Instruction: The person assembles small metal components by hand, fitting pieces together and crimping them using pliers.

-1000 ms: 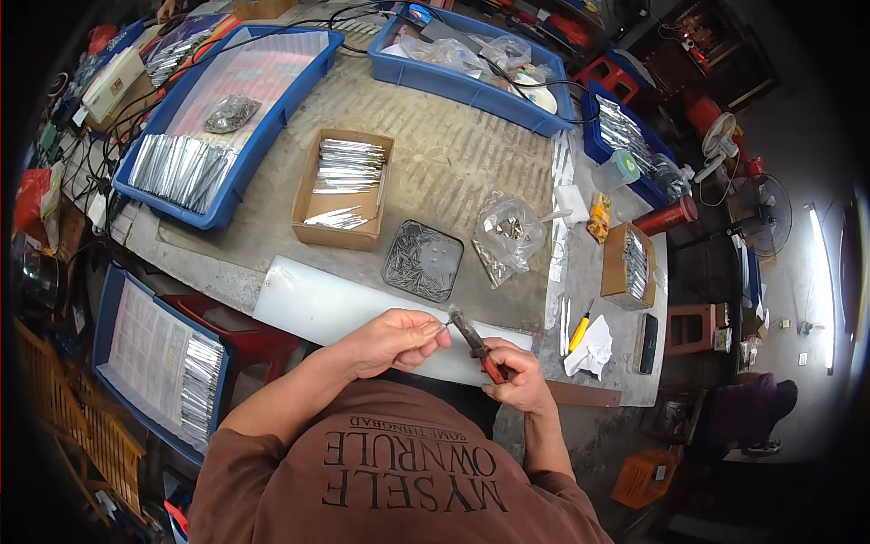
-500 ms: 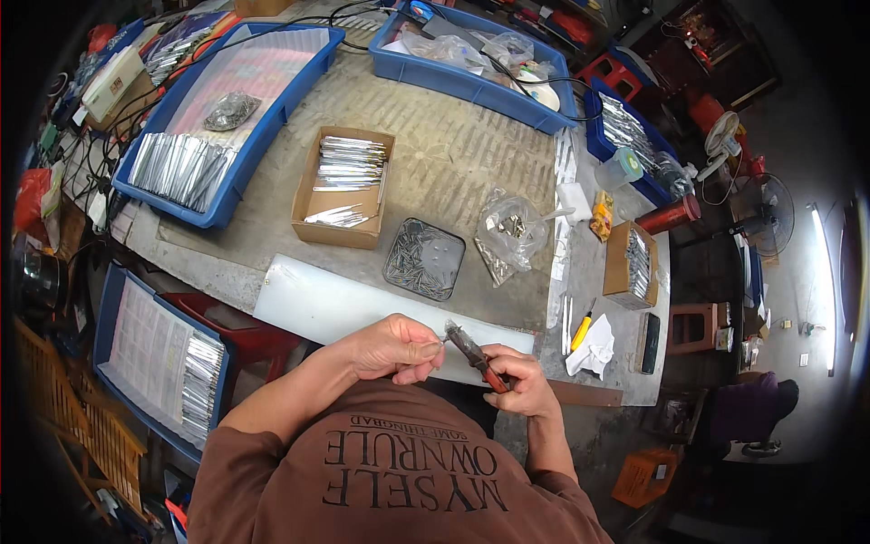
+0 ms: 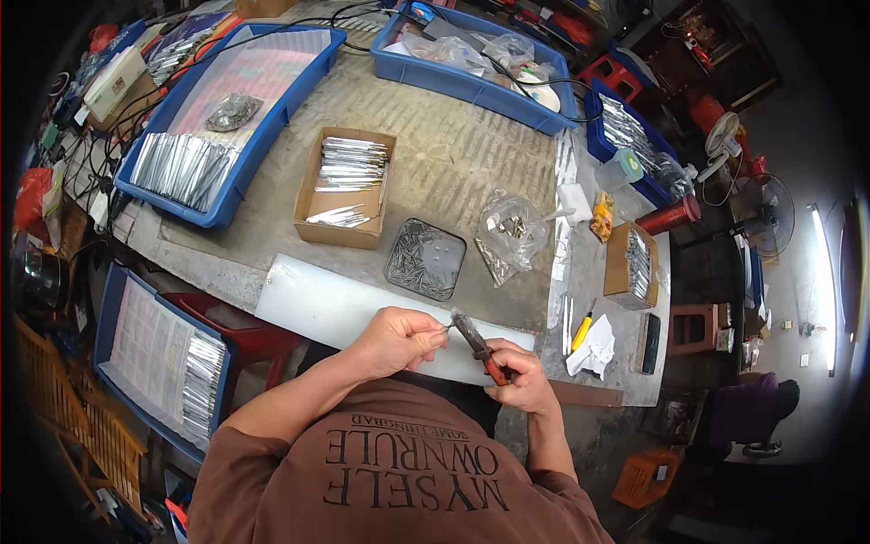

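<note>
My left hand is closed in a pinch over the white board, its fingertips on a small thin metal piece. The kind of piece is too small to tell. Wrapped round the red handles of a pair of pliers, my right hand keeps the jaws slanting up toward the left fingertips. The piece's far end lies close by the jaws; whether they touch it I cannot tell. Just beyond the hands is a dark tray of loose metal pins. The white board lies along the table's near edge.
A cardboard box of silvery rods stands behind the tray, with a plastic bag of small metal parts to the right. Blue bins line the left and back. A yellow-handled tool and crumpled white paper lie at right.
My left hand has risen slightly away from my body, its fingers drawn tighter together. The pliers have shifted a little up and to the right.
</note>
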Demonstrator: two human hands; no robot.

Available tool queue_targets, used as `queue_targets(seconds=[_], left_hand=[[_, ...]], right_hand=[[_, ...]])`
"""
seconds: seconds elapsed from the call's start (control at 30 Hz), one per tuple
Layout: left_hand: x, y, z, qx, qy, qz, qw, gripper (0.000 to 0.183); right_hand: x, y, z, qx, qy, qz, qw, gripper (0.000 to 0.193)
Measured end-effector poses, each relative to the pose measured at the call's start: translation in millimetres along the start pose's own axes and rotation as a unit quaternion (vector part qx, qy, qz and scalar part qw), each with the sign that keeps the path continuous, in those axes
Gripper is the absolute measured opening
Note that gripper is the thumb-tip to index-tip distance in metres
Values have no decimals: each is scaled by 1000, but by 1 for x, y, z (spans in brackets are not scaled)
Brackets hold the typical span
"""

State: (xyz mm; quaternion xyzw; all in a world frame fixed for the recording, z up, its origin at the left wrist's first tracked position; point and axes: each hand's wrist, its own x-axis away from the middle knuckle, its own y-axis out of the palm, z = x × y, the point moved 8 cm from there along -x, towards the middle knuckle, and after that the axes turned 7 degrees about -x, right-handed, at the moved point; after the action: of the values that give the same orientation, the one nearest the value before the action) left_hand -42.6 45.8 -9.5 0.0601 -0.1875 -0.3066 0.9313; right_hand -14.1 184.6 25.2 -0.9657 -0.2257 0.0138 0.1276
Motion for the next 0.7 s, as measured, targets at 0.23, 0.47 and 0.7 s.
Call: queue_targets(seconds=[0.23, 0.47, 0.7], left_hand=[[6, -12, 22, -186, 130, 151, 962, 12], [25, -5, 57, -394, 344, 273, 807, 8], [26, 2, 62, -517, 355, 292, 722, 13]], right_hand=[[-1, 0, 4, -15, 13, 24, 1000, 24], [-2, 3, 11, -40, 11, 41, 998, 25], [-3, 5, 15, -72, 43, 49, 995, 23]])
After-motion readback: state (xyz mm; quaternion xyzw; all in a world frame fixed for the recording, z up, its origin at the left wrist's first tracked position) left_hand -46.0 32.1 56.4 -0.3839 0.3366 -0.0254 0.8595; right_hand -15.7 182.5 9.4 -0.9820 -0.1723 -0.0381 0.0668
